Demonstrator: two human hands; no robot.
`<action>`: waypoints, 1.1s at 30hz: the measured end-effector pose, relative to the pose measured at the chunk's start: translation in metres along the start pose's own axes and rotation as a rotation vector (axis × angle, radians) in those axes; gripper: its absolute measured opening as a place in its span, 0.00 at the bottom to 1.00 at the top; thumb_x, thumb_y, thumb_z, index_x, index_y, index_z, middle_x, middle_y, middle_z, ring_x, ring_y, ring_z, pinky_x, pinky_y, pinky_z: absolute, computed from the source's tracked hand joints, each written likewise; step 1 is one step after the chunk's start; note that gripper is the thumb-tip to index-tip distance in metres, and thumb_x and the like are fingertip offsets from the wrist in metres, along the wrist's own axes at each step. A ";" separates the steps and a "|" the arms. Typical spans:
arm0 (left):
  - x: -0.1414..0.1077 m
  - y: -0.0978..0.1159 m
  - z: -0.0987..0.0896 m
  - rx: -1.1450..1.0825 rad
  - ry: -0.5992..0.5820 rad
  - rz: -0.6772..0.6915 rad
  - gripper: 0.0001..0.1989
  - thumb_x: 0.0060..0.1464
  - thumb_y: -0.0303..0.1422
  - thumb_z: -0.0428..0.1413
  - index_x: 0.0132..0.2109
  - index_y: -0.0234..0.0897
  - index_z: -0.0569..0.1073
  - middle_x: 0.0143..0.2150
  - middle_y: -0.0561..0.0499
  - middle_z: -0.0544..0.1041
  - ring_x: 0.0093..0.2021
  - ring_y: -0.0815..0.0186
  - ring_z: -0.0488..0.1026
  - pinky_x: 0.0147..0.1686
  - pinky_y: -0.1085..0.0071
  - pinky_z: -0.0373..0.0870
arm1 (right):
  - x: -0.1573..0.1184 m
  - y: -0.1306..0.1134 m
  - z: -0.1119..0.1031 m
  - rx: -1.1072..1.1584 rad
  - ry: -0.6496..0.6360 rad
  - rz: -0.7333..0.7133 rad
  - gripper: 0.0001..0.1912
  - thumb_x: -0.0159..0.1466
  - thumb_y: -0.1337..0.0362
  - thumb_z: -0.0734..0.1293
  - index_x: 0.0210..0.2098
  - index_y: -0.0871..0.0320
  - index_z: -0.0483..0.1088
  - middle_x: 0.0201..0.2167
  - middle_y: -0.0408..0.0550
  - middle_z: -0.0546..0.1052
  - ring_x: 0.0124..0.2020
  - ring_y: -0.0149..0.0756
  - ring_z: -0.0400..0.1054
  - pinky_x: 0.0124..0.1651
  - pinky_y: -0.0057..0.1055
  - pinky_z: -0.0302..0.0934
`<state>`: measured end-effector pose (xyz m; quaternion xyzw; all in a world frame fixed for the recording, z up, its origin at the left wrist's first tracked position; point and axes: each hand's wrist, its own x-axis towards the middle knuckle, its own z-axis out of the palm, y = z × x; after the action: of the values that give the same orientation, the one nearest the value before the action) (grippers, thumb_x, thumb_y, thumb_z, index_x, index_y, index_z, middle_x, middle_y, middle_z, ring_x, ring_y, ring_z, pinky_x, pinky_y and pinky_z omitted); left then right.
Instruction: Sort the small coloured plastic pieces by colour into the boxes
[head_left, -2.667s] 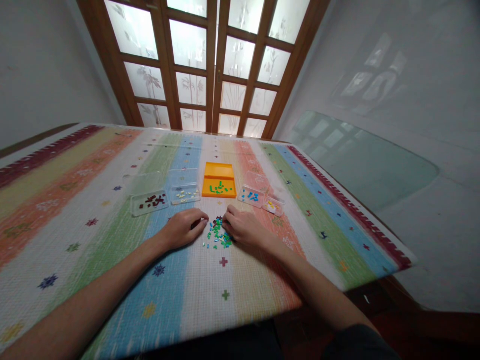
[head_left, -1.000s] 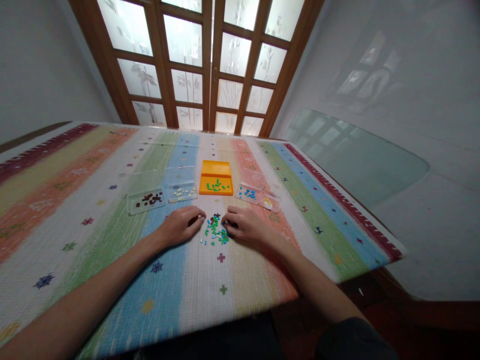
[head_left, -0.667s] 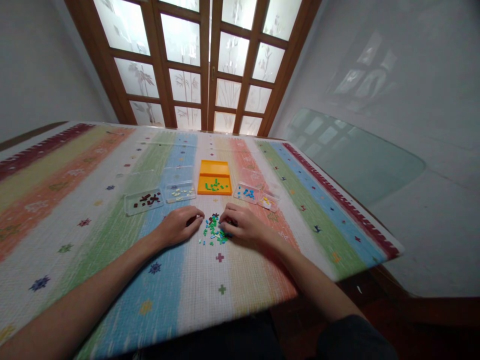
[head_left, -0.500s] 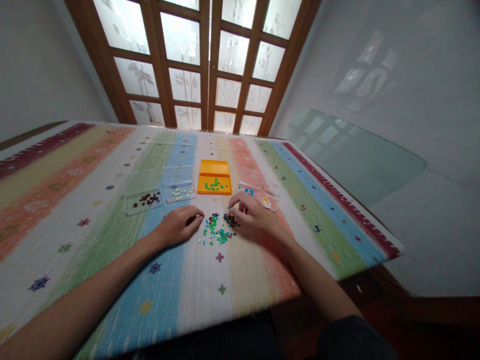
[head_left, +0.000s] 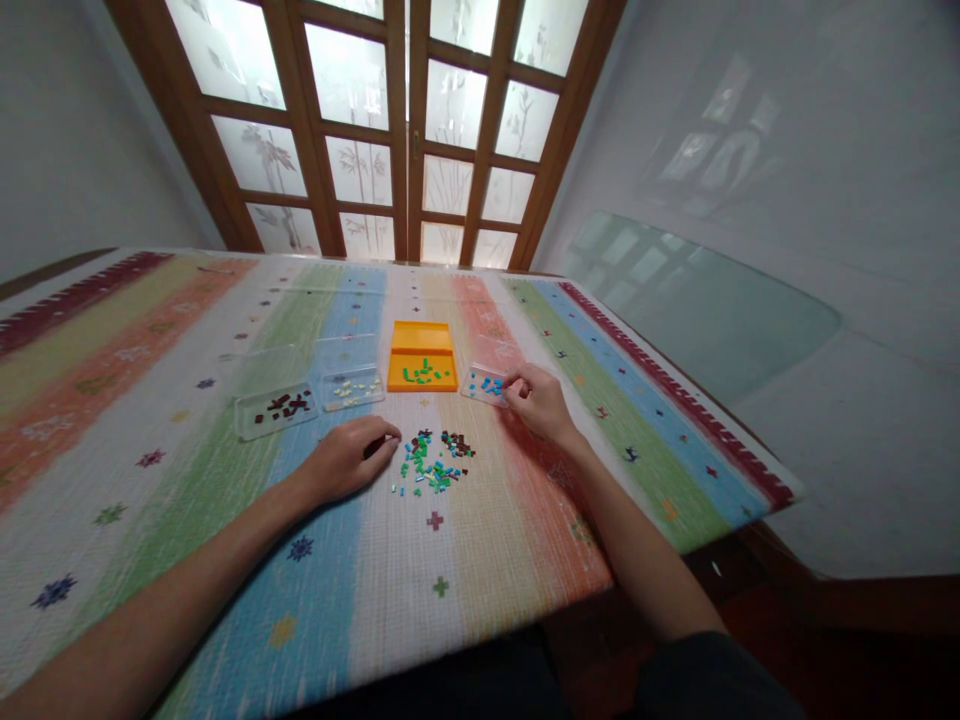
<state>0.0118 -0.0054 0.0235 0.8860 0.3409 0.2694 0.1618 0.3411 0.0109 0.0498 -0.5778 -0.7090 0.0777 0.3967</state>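
Observation:
My right hand (head_left: 538,402) is over the right edge of a clear plastic box (head_left: 474,397) with small blue bricks (head_left: 487,384) in it. Its thumb and index finger are pinched together; whether a brick is between them is too small to tell. On the cloth rests my left hand (head_left: 352,458), fingers curled towards the thumb, just left of a loose pile of small bricks. Green bricks (head_left: 421,468) and blue ones mix there, with dark brown bricks (head_left: 457,443) gathered at the pile's upper right. What the left fingers hold, if anything, is hidden.
An open orange box (head_left: 422,385) holding green bricks stands behind the pile. Left of it are a clear box of cream pieces (head_left: 352,390) and a clear box of dark brown pieces (head_left: 283,408). A striped tablecloth (head_left: 405,570) covers the table, whose front edge is close to me.
My right hand has moved right and away from the pile, with a blue brick at its fingertips earlier, to the box of blue bricks. My left hand has stayed beside the pile.

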 end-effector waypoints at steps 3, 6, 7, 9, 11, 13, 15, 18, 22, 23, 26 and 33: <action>0.000 0.001 -0.001 -0.005 0.001 0.009 0.14 0.66 0.36 0.48 0.41 0.36 0.76 0.36 0.47 0.80 0.34 0.65 0.75 0.39 0.68 0.72 | 0.001 0.003 0.000 -0.079 0.014 -0.022 0.07 0.52 0.71 0.64 0.27 0.58 0.74 0.26 0.46 0.76 0.26 0.33 0.63 0.34 0.30 0.57; 0.001 0.001 -0.001 -0.005 0.000 0.008 0.14 0.66 0.36 0.48 0.41 0.36 0.76 0.36 0.47 0.80 0.34 0.64 0.75 0.40 0.67 0.72 | 0.002 0.005 -0.001 -0.095 0.027 -0.026 0.07 0.53 0.71 0.64 0.27 0.58 0.74 0.26 0.47 0.75 0.26 0.34 0.63 0.35 0.31 0.58; 0.001 0.001 -0.001 -0.003 -0.001 0.009 0.14 0.66 0.36 0.48 0.41 0.36 0.76 0.36 0.47 0.80 0.34 0.64 0.75 0.39 0.67 0.72 | 0.002 0.004 -0.001 -0.080 0.028 -0.031 0.07 0.54 0.72 0.64 0.28 0.58 0.74 0.26 0.47 0.75 0.26 0.34 0.62 0.36 0.31 0.58; 0.001 0.001 -0.001 -0.001 -0.001 0.012 0.14 0.66 0.36 0.48 0.41 0.36 0.76 0.36 0.47 0.80 0.33 0.64 0.75 0.39 0.67 0.72 | -0.001 -0.001 0.001 -0.024 0.001 -0.057 0.07 0.55 0.72 0.64 0.29 0.58 0.75 0.27 0.46 0.74 0.26 0.33 0.62 0.35 0.31 0.58; 0.000 0.001 -0.001 -0.001 0.003 0.015 0.14 0.66 0.36 0.48 0.41 0.36 0.76 0.36 0.47 0.80 0.34 0.64 0.75 0.38 0.67 0.72 | -0.006 -0.012 0.005 0.050 -0.088 -0.101 0.08 0.57 0.72 0.64 0.32 0.58 0.76 0.29 0.46 0.74 0.26 0.32 0.62 0.33 0.29 0.57; 0.000 0.001 0.000 0.001 0.006 0.014 0.14 0.66 0.36 0.48 0.41 0.36 0.77 0.36 0.47 0.80 0.34 0.64 0.75 0.38 0.68 0.71 | -0.015 -0.027 0.012 0.123 -0.236 -0.161 0.08 0.60 0.70 0.65 0.35 0.58 0.78 0.33 0.46 0.74 0.25 0.29 0.61 0.31 0.28 0.57; 0.000 0.002 0.000 0.010 0.002 0.014 0.14 0.66 0.36 0.48 0.40 0.36 0.77 0.35 0.47 0.80 0.33 0.65 0.74 0.37 0.68 0.71 | -0.026 -0.043 0.019 0.171 -0.390 -0.255 0.08 0.61 0.69 0.67 0.37 0.58 0.79 0.35 0.47 0.74 0.29 0.30 0.63 0.33 0.28 0.58; 0.001 0.004 -0.001 0.017 0.000 0.017 0.14 0.66 0.36 0.48 0.41 0.35 0.77 0.35 0.48 0.79 0.33 0.65 0.74 0.37 0.69 0.70 | -0.038 -0.061 0.027 0.191 -0.517 -0.352 0.08 0.62 0.69 0.68 0.38 0.57 0.80 0.33 0.45 0.72 0.32 0.31 0.66 0.37 0.29 0.59; 0.000 0.004 -0.002 0.012 -0.002 0.024 0.14 0.66 0.35 0.49 0.41 0.36 0.77 0.35 0.48 0.79 0.34 0.65 0.74 0.38 0.69 0.70 | -0.044 -0.070 0.027 0.200 -0.590 -0.372 0.09 0.61 0.71 0.68 0.38 0.58 0.80 0.32 0.44 0.72 0.30 0.30 0.65 0.35 0.28 0.58; 0.000 0.004 -0.002 0.012 -0.004 0.025 0.13 0.66 0.35 0.49 0.41 0.36 0.77 0.35 0.48 0.79 0.34 0.65 0.74 0.38 0.69 0.70 | -0.044 -0.070 0.027 0.202 -0.601 -0.372 0.09 0.61 0.71 0.68 0.37 0.58 0.80 0.32 0.45 0.72 0.30 0.30 0.65 0.35 0.28 0.58; 0.000 0.003 -0.001 0.012 -0.010 0.025 0.13 0.66 0.35 0.49 0.41 0.36 0.77 0.35 0.48 0.79 0.34 0.65 0.75 0.38 0.69 0.70 | -0.044 -0.068 0.027 0.182 -0.649 -0.363 0.10 0.60 0.73 0.67 0.37 0.58 0.80 0.33 0.45 0.73 0.31 0.30 0.65 0.36 0.27 0.58; 0.000 0.002 -0.001 0.018 -0.019 0.018 0.13 0.66 0.35 0.48 0.41 0.36 0.77 0.35 0.47 0.79 0.35 0.63 0.76 0.39 0.68 0.71 | -0.042 -0.065 0.025 0.055 -0.615 -0.365 0.09 0.62 0.70 0.67 0.38 0.56 0.80 0.33 0.45 0.73 0.31 0.31 0.64 0.36 0.29 0.56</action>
<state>0.0118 -0.0068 0.0250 0.8930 0.3336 0.2596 0.1548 0.2758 -0.0385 0.0499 -0.3801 -0.8845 0.1949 0.1874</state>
